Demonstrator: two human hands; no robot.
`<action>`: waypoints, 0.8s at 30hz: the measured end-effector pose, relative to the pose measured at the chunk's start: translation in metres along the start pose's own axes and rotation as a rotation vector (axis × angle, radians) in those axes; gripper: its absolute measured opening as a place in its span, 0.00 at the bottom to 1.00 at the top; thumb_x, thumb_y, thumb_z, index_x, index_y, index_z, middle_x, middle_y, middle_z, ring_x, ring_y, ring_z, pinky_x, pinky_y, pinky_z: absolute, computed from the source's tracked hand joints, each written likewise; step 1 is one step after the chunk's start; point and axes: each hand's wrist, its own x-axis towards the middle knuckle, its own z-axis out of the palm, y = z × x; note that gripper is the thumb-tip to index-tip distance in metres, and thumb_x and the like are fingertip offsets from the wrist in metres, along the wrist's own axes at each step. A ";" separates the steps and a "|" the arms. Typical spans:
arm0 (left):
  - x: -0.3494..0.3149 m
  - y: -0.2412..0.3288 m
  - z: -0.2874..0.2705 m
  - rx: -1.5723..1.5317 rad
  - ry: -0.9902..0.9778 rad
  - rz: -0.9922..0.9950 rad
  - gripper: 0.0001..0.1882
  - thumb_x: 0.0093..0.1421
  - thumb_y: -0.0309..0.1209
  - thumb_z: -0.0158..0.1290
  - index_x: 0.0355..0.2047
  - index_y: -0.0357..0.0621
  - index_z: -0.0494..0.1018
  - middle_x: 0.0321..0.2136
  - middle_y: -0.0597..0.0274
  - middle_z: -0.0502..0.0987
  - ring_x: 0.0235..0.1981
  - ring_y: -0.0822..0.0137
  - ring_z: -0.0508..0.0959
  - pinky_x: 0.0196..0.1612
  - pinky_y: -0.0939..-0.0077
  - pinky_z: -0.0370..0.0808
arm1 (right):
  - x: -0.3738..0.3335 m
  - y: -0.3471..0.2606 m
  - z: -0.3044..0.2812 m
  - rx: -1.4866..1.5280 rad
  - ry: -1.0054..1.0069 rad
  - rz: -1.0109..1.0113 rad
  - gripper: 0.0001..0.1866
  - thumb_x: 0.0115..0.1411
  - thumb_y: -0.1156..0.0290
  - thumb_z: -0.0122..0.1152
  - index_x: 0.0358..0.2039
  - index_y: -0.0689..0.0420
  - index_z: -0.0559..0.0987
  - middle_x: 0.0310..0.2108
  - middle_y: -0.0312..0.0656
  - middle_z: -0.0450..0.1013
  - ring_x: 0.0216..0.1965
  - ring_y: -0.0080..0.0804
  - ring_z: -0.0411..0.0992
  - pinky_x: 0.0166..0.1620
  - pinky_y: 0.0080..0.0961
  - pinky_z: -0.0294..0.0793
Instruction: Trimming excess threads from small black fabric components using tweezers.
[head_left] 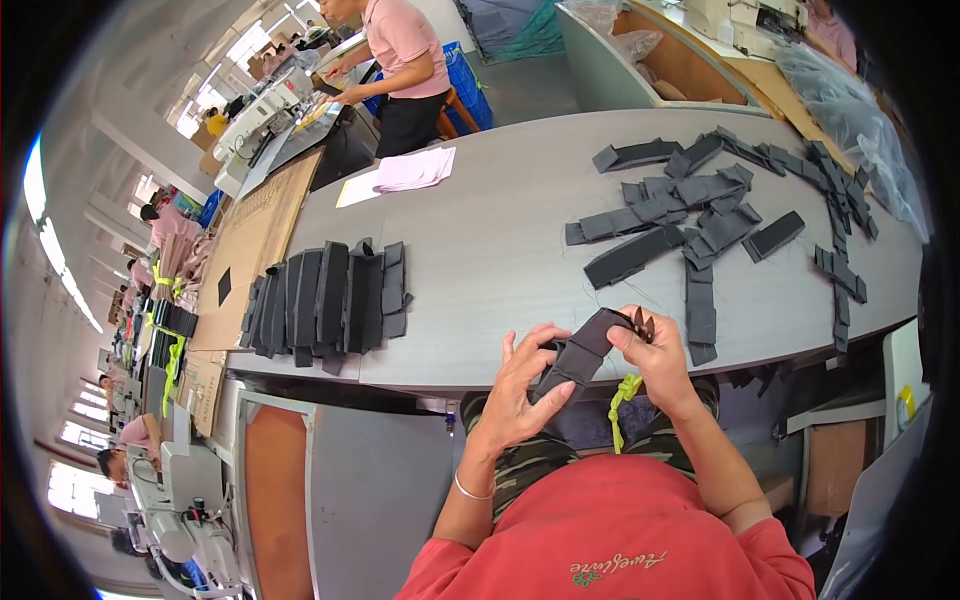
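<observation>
A folded dark grey fabric strip is held up in front of me, just past the table's near edge. My left hand grips its lower left end, thumb on one face and fingers behind. At the upper right end, my right hand pinches the fabric between thumb and fingers. That hand also holds small dark thread snips, whose pointed tips stick up above the thumb; their handles are hidden in the palm. Several similar dark strips lie loosely on the table beyond my right hand, with loose threads around them.
A neat row of dark folded strips stands on the left of the grey table. Pink and yellow papers lie farther back. A co-worker stands at a sewing machine. Clear plastic sheeting hangs at the right edge.
</observation>
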 end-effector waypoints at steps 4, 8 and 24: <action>-0.004 -0.003 0.001 -0.118 0.022 -0.040 0.13 0.54 0.32 0.59 0.35 0.37 0.72 0.45 0.53 0.72 0.46 0.56 0.73 0.53 0.64 0.65 | 0.002 0.000 0.002 -0.016 -0.013 -0.003 0.06 0.58 0.70 0.60 0.30 0.60 0.77 0.19 0.24 0.60 0.19 0.11 0.51 0.22 0.14 0.47; -0.007 -0.004 0.004 -0.159 0.044 -0.091 0.13 0.53 0.29 0.60 0.35 0.35 0.72 0.41 0.53 0.73 0.40 0.62 0.75 0.44 0.73 0.70 | 0.010 0.000 0.002 -0.025 -0.004 0.018 0.07 0.59 0.70 0.60 0.28 0.59 0.76 0.18 0.23 0.60 0.20 0.11 0.51 0.22 0.15 0.48; 0.006 -0.013 0.022 -0.673 0.298 -0.297 0.18 0.57 0.22 0.58 0.48 0.36 0.68 0.37 0.61 0.76 0.36 0.76 0.76 0.38 0.84 0.74 | 0.036 0.007 -0.002 -0.135 -0.010 0.002 0.07 0.59 0.68 0.61 0.29 0.56 0.76 0.22 0.23 0.62 0.25 0.10 0.57 0.28 0.14 0.54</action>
